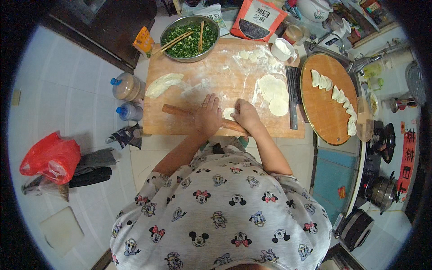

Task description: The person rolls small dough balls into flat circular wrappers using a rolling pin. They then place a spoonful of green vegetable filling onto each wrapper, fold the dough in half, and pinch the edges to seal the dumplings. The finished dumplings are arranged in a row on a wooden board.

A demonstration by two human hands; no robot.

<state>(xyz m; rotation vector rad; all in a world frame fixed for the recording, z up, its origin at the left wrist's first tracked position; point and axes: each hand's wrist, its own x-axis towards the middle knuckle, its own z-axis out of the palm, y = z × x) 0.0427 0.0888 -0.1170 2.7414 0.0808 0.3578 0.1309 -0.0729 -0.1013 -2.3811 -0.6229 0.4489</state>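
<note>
Under the flat palm of my left hand [208, 116] lies a wooden rolling pin [179, 110], slanting across the near part of a floured wooden board [233, 72]. My right hand [248, 116] pinches the edge of a small round dough wrapper [230, 113], which rests on the board just beyond the pin. To the right is a stack of rolled wrappers [274, 92], overlapping one another. Several small flattened dough pieces [253, 56] sit near the far edge. At the left lies a larger lump of dough [164, 85].
A steel bowl [189, 38] of chopped green filling with chopsticks stands at the board's far left. A cleaver [293, 98] lies along the right side. Beyond it, a round board [329, 101] carries several folded dumplings [341, 96]. A white cup [282, 49] of flour stands far right.
</note>
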